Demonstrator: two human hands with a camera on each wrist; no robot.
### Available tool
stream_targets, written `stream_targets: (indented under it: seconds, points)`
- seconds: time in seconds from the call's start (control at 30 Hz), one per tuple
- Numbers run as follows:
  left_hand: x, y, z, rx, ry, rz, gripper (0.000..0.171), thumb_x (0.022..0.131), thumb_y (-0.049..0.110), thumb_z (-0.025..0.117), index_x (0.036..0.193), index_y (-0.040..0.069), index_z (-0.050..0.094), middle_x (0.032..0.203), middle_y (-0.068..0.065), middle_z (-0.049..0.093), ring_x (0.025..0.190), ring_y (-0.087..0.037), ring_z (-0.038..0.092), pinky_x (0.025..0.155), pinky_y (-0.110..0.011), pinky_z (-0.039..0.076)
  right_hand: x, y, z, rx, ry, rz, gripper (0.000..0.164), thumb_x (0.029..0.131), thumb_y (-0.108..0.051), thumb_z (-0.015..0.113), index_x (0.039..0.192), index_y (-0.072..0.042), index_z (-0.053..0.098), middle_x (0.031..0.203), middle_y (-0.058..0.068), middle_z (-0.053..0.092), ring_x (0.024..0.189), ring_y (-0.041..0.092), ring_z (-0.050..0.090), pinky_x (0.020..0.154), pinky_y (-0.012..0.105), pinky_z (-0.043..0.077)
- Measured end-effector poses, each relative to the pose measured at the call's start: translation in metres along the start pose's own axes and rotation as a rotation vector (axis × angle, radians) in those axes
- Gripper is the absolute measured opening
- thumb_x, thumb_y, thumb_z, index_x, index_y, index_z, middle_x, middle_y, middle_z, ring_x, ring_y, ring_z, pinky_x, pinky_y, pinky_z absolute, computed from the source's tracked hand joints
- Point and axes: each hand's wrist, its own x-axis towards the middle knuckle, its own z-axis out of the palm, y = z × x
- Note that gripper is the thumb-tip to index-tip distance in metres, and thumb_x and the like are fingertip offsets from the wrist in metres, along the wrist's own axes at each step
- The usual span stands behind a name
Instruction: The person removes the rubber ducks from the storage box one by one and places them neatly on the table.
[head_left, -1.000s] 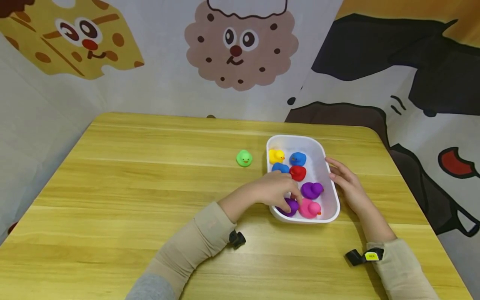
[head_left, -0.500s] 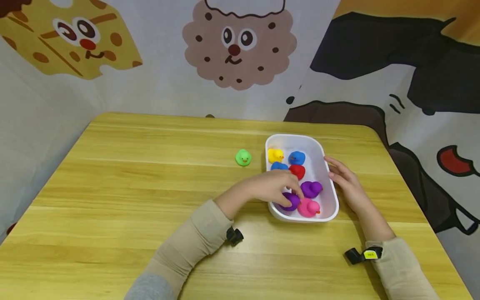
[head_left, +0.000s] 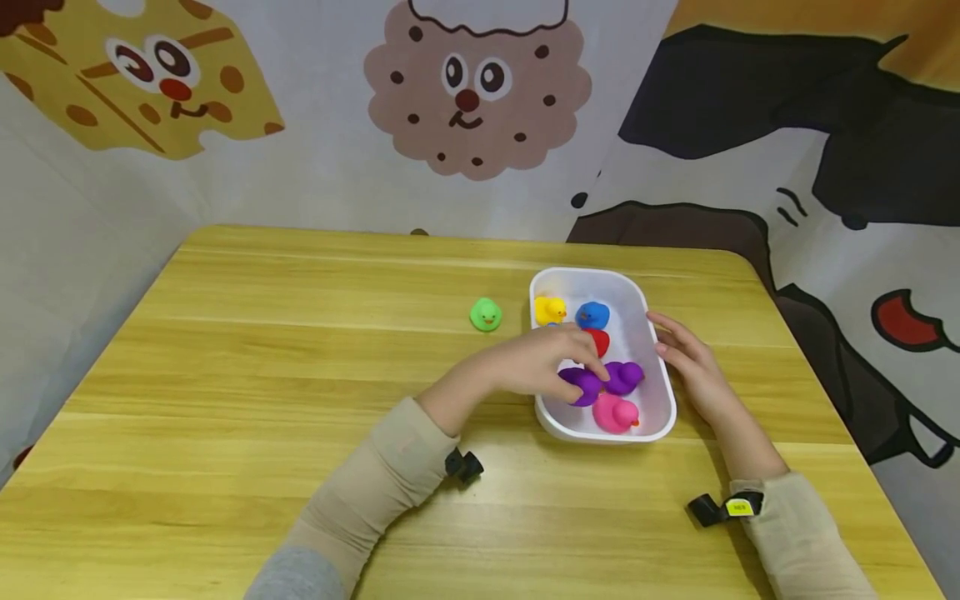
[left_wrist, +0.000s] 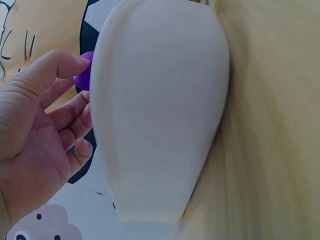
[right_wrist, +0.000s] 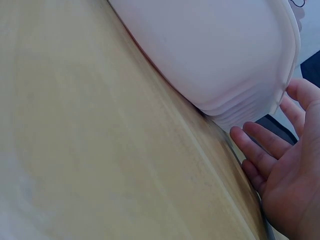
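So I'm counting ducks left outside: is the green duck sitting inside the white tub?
No, the green duck sits on the table, left of the white tub and apart from it.

The left hand hides one blue duck and part of the red duck in the white bin.

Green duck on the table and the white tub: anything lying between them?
Nothing: in the head view only bare tabletop separates the green duck from the white tub rim.
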Motion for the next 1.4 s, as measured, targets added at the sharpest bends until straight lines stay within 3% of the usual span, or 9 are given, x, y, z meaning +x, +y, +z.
stream_targets:
  seconds: [0.4,0.73,1.17,1.4]
  points:
    - [-0.013,0.003,-0.017,-0.061,0.132,0.014,0.031,0.079,0.005,0.071,0.109,0.007,0.072,0.108,-0.001,0.061,0.106,-0.014,0.049,0.092,-0.019,0.035,0.0,0.0,-0.001,-0.015,0.006,-0.009,0.046,0.1,-0.015,0.05,0.145,-0.013,0.043,0.124,-0.004,0.056,0.107,0.006,0.057,0.086,0.02,0.046]
    - [-0.025,0.003,-0.031,-0.086,0.239,0.001,0.031,0.077,0.0,0.068,0.107,0.008,0.073,0.108,0.001,0.062,0.103,-0.011,0.046,0.088,-0.02,0.038,0.0,0.002,-0.001,0.002,-0.003,-0.021,0.045,0.1,-0.015,0.049,0.145,-0.011,0.042,0.123,-0.004,0.057,0.108,0.006,0.057,0.086,0.02,0.046]
    - [-0.045,-0.005,-0.055,-0.097,0.323,0.004,0.028,0.08,-0.002,0.066,0.106,0.007,0.073,0.108,0.0,0.061,0.108,-0.015,0.047,0.092,-0.027,0.04,0.0,-0.001,0.0,0.008,-0.002,-0.016,0.045,0.1,-0.013,0.049,0.145,-0.011,0.042,0.125,-0.003,0.057,0.109,0.007,0.057,0.087,0.02,0.046]
    - [-0.054,-0.011,-0.061,-0.1,0.351,-0.016,0.026,0.081,-0.001,0.065,0.106,0.006,0.073,0.111,-0.002,0.062,0.113,-0.017,0.046,0.094,-0.031,0.041,-0.001,-0.002,0.001,0.019,-0.003,-0.021,0.046,0.1,-0.013,0.048,0.145,-0.011,0.042,0.122,-0.006,0.057,0.108,0.007,0.057,0.086,0.02,0.046]
